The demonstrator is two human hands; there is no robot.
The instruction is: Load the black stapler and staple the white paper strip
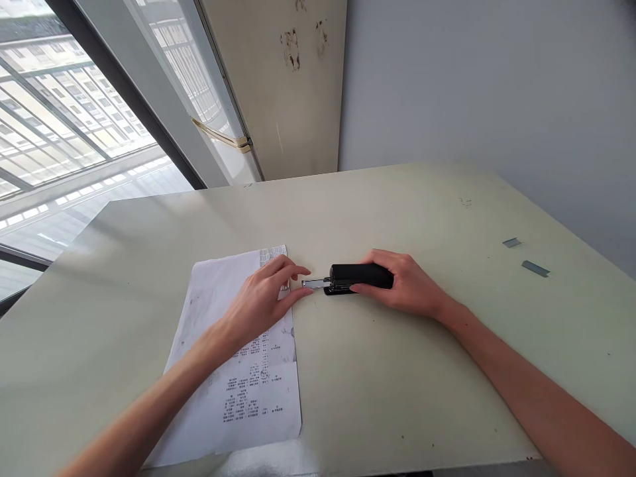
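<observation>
A black stapler (362, 274) lies on its side, held by my right hand (405, 281), whose fingers wrap its rear end. From its left end sticks out a metal staple tray (315, 283). My left hand (268, 288) reaches over the paper, thumb and fingertips at the tray's outer end; the thumb touches or nearly touches it. Under my left hand and forearm lies a printed white sheet (248, 417), partly hidden by them.
The pale table (447, 371) carries two small grey strips, one (511, 242) behind the other (535, 268), on the right. Beyond the table stand a window (59, 119), a stained panel (298, 99) and a grey wall (472, 86).
</observation>
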